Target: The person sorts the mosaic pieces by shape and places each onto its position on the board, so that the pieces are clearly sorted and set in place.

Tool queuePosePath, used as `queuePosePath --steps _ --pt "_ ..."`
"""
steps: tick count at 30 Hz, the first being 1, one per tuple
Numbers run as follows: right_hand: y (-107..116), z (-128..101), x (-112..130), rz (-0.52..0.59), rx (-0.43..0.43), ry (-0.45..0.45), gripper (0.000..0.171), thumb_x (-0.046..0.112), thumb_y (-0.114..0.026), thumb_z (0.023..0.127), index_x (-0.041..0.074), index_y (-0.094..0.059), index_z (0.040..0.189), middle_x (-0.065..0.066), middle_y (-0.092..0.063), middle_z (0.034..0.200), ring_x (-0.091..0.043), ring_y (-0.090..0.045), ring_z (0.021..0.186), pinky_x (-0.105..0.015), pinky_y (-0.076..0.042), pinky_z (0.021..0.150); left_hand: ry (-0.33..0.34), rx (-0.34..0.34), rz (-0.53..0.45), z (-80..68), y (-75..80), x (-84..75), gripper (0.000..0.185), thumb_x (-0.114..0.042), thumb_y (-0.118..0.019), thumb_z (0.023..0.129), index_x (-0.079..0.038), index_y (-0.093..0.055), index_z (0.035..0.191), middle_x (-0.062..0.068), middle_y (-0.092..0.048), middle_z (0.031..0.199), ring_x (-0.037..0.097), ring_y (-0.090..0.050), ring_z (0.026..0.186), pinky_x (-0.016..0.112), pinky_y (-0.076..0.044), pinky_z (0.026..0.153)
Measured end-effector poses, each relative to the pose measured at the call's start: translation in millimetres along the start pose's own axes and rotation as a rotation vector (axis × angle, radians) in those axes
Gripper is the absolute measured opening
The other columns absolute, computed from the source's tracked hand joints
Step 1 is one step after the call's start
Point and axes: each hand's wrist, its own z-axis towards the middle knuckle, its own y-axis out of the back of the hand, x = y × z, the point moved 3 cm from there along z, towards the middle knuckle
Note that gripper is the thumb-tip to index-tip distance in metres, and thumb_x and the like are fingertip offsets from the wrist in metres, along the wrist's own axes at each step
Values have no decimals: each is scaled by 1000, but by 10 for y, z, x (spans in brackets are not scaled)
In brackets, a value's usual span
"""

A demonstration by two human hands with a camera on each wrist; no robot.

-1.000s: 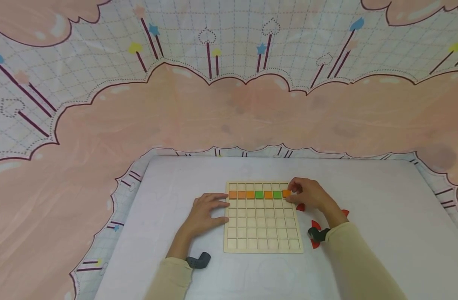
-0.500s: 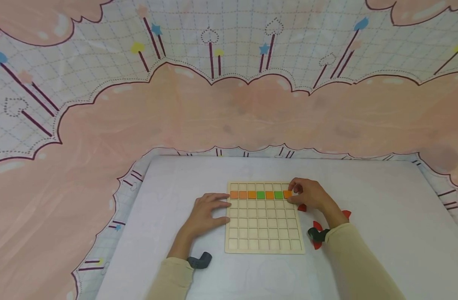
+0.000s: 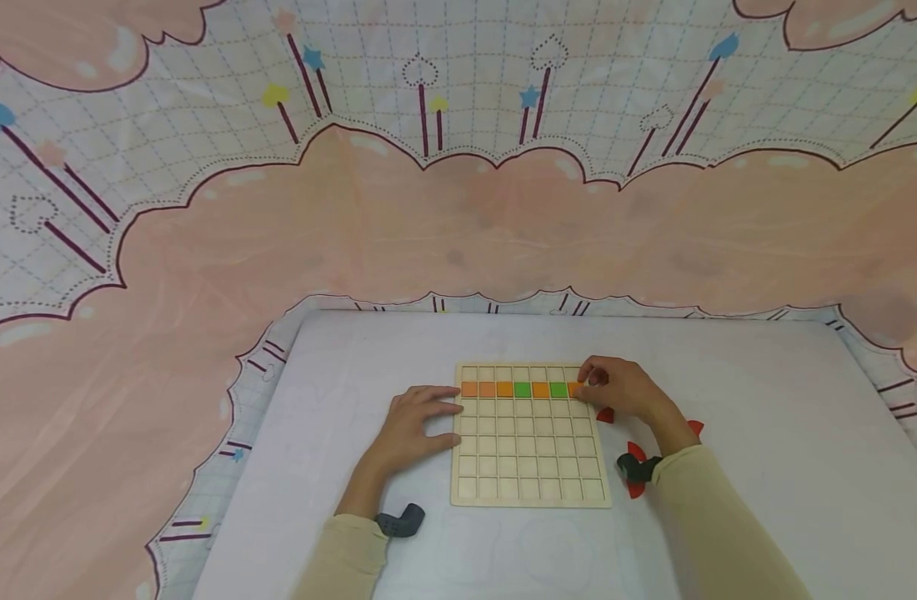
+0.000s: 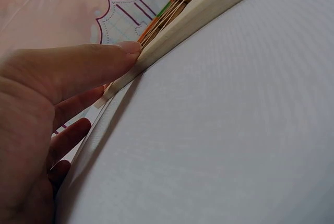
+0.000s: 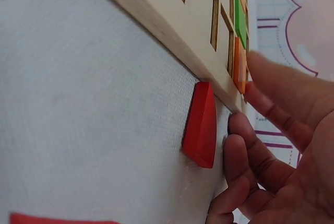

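A pale wooden grid board [image 3: 531, 461] lies flat on the white table. Along its second row from the far side runs a line of square tiles, with a green tile [image 3: 522, 390] in the middle. My right hand [image 3: 622, 388] is at the board's far right, thumb and index finger on the orange tile [image 5: 239, 66] that ends the row. That tile sits level with the green one beside it in the right wrist view. My left hand [image 3: 412, 423] has its fingers spread, with thumb and fingertips against the board's left edge; the thumb [image 4: 99, 67] touches the rim in the left wrist view.
Several red wedge-shaped pieces lie right of the board. One red piece [image 5: 201, 125] is close beside its edge, another [image 3: 636, 451] is partly under the right wrist's dark camera [image 3: 637, 468], and a third [image 3: 696, 428] is farther right. A patterned cloth [image 3: 458, 225] rises behind the table.
The orange tile at the right end, slightly tilted a second ago, now lies flat in line with its row. The right thumb has shifted a little over it. The left hand holds its place.
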Motion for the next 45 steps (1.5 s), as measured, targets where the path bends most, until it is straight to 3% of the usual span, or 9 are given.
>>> queuePosePath --steps 7,23,32,37,40,45 --pt "-13 16 -2 15 -5 -32 15 24 -71 94 14 -66 106 -7 -58 96 -23 -54 84 -29 -46 65 19 13 -1 -3 -2 -1 44 -39 -82 83 -23 -74 124 -8 -58 148 21 -46 141 51 -32 114" --pt "-34 12 -33 2 -41 -42 17 23 -72 94 14 -67 108 -8 -61 98 -24 -55 93 -28 -48 69 20 6 4 -4 -15 21 44 -39 -82 83 -24 -74 124 -10 -58 147 21 -46 140 50 -33 114" --pt "-15 -44 -94 2 -40 -16 26 30 -72 95 16 -68 116 -5 -63 102 -23 -55 96 -31 -47 77 12 2 9 2 -19 30 44 -39 -82 83 -24 -74 124 -10 -58 148 20 -46 140 51 -33 114" --pt "47 -128 -117 -1 -25 -18 32 31 -71 95 15 -67 122 -7 -67 113 -25 -59 105 -40 -53 89 10 4 6 -4 -5 12 45 -40 -82 83 -23 -74 124 -9 -58 147 21 -47 140 51 -33 115" --pt "82 -182 -132 -30 -22 -34 29 29 -72 93 13 -69 118 -8 -68 113 -28 -60 107 -45 -55 90 8 5 5 -4 -1 5 45 -40 -82 83 -23 -74 124 -9 -58 147 21 -47 140 50 -33 114" --pt "111 -241 -187 -102 -10 -36 26 27 -77 89 11 -72 109 -6 -68 103 -28 -58 102 -41 -55 84 10 8 7 -3 -4 5 45 -40 -81 83 -24 -74 124 -9 -58 148 21 -46 140 50 -34 113"
